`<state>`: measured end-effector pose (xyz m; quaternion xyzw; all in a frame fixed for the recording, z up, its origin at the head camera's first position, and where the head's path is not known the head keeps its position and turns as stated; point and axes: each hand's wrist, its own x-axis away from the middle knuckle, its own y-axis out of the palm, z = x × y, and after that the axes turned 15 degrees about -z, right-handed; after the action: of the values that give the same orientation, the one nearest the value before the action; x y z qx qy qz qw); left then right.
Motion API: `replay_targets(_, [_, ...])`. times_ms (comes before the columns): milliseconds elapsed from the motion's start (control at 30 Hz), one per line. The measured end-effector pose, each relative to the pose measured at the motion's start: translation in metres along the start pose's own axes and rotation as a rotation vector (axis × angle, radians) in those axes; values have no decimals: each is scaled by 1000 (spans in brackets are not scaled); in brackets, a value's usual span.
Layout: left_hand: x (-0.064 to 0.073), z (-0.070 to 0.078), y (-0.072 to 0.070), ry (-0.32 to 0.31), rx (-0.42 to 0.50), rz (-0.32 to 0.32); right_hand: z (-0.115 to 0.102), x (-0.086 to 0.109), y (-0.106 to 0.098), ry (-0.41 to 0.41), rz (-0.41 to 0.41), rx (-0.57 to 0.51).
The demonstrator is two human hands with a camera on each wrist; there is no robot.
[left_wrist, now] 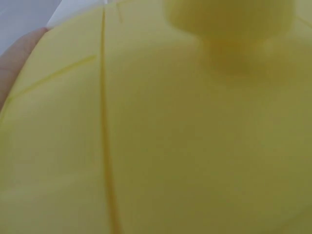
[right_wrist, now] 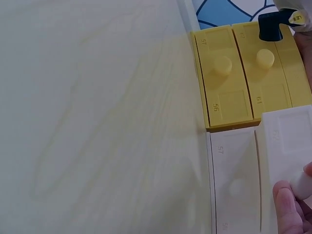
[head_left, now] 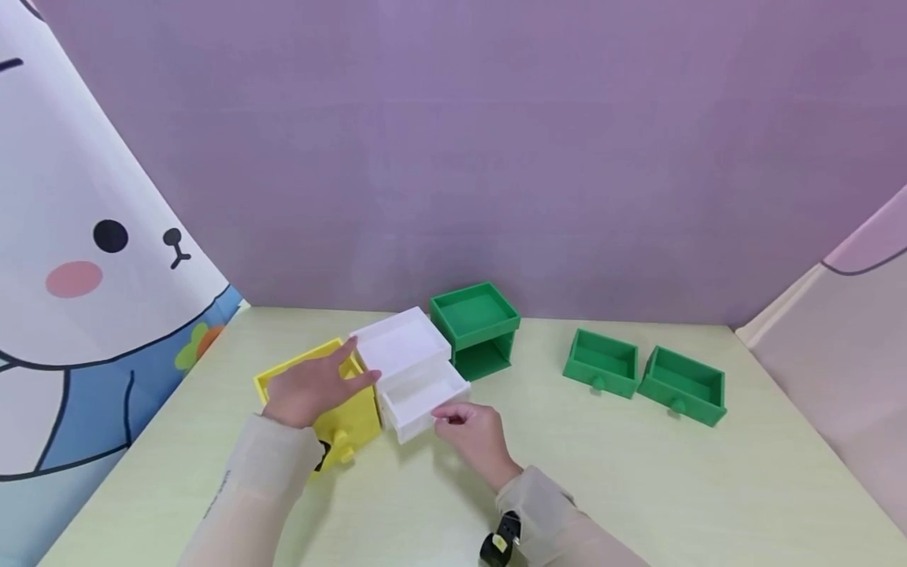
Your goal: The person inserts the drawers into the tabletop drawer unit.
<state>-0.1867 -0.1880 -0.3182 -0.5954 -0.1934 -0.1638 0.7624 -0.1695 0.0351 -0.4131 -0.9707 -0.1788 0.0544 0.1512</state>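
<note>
Where right fingertips (right_wrist: 284,193) apparently pinch, white knob (right_wrist: 300,185) sits.

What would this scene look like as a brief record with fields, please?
Left hand: spread over the yellow plastic-looking two-drawer cabinet, reaching the white two-drawer cabinet
Right hand: pinches the round white knob of the upper white rectangular drawer
Drawer state: that one partly pulled out; lower white drawer shut
Green box-shaped cabinet: right of the white cabinet, front open
Loose pieces: two green rectangular drawers, open-topped, at the right
Surface: pale wood-grain tabletop
</note>
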Motion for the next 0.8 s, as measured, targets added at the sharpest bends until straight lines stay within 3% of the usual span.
replay_targets(400, [2,0,2,11,-8,6,-2,-18,7,9,13,-2])
replay_targets(800, [2,0,-1,11,-5,-3,-8,-25,12,74,16,12])
